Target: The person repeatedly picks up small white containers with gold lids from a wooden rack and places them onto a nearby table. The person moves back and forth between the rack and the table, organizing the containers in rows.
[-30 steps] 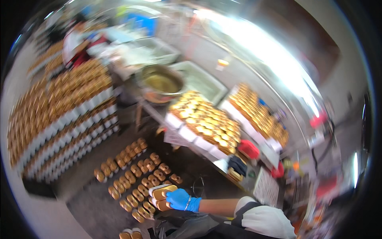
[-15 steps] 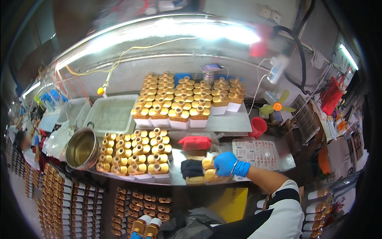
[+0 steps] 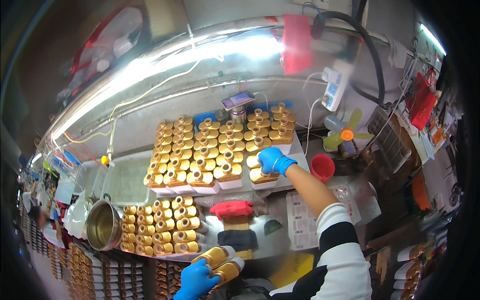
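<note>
My right hand (image 3: 274, 162), in a blue glove, has its fingers round the necks of two gold-topped white bottles (image 3: 263, 175). They stand upright at the right front of a group of similar bottles (image 3: 201, 178) on the raised metal board (image 3: 298, 150). Near the front edge, my gloved left hand (image 3: 196, 281) grips two more gold and white bottles (image 3: 226, 270), tilted with their white ends pointing right. Just beyond them lie a folded black cloth (image 3: 237, 240) and a red cloth (image 3: 231, 209).
Rows of tilted gold bottles (image 3: 161, 226) fill the left of the bench, beside a metal pot (image 3: 103, 226) and a pale plastic tub (image 3: 125, 182). At right are a printed sheet (image 3: 302, 220), a red cup (image 3: 322, 167) and a small fan (image 3: 346, 134). A phone (image 3: 238, 100) rests behind the bottles.
My right hand has moved from beside the black cloth to the raised board with its two bottles. My left hand has risen from the lower edge with two bottles. The view has shifted.
</note>
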Tool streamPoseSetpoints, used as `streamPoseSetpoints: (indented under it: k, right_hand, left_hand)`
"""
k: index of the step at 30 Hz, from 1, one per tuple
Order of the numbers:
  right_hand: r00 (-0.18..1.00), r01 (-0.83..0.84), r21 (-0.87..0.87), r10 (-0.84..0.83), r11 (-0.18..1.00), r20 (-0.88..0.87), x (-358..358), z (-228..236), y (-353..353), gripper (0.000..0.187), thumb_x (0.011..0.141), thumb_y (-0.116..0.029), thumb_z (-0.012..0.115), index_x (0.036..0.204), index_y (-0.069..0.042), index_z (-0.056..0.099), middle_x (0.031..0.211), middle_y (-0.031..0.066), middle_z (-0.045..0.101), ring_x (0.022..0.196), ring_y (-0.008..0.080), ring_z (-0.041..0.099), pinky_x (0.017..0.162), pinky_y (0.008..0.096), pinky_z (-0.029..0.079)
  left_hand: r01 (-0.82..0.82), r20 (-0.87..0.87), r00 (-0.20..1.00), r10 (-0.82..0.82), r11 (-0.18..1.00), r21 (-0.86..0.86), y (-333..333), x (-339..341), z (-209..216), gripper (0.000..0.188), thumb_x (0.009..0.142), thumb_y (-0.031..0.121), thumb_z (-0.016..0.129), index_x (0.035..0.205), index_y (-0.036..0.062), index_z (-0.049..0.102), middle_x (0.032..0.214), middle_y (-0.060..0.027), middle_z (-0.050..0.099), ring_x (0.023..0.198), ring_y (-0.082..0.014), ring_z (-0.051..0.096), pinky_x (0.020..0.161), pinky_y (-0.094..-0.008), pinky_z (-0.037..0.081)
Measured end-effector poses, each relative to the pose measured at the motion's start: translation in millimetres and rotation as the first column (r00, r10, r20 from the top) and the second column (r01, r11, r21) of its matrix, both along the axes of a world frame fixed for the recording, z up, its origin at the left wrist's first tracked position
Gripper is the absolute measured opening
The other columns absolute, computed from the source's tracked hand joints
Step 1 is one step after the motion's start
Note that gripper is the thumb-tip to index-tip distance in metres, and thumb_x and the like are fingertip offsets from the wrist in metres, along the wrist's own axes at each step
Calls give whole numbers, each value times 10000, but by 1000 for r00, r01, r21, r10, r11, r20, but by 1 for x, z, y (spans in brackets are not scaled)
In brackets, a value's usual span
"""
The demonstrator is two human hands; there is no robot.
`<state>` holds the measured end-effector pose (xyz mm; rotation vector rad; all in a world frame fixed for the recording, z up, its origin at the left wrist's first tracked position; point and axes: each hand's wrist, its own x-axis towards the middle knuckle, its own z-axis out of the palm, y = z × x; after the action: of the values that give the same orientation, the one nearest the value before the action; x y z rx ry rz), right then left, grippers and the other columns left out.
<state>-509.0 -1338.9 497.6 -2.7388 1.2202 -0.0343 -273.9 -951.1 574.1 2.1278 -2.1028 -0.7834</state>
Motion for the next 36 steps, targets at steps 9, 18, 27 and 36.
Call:
streamPoseSetpoints:
  k: [9, 18, 27, 36]
  right_hand:
    - [955, 65, 43, -75, 997, 285, -4, -27, -20, 249, 635, -286, 661, 850, -163, 686, 847, 91, 654, 754, 267, 629, 673, 358, 505]
    - [227, 471, 269, -410, 840, 883, -134, -61, 87, 199, 797, -198, 642, 926, -48, 652, 854, 98, 621, 772, 187, 611, 676, 295, 482]
    - [40, 602, 550, -710, 579, 703, -125, -109, 265, 271, 819, -283, 631, 881, -21, 665, 751, 137, 652, 667, 203, 637, 613, 313, 483]
    - [137, 492, 649, -788, 580, 600, -102, -120, 383, 253, 807, -147, 637, 1031, -29, 635, 949, 114, 660, 861, 196, 637, 773, 283, 484]
  left_hand:
    - [292, 4, 956, -292, 956, 36, -142, -73, 17, 474, 655, 391, 673, 923, 20, 548, 786, -186, 603, 720, -352, 598, 635, -412, 486]
    - [474, -158, 863, -480, 877, -73, -285, -162, -3, 438, 586, 335, 723, 855, 26, 567, 782, -209, 612, 748, -371, 608, 638, -409, 484]
    - [651, 208, 756, -621, 746, -139, -428, -229, -67, 421, 596, 360, 642, 814, 1, 670, 849, -229, 622, 800, -350, 619, 692, -385, 498]
    - [598, 375, 746, -550, 801, -13, -490, -229, -96, 434, 625, 332, 649, 937, 30, 669, 973, -203, 626, 875, -339, 614, 762, -384, 508]
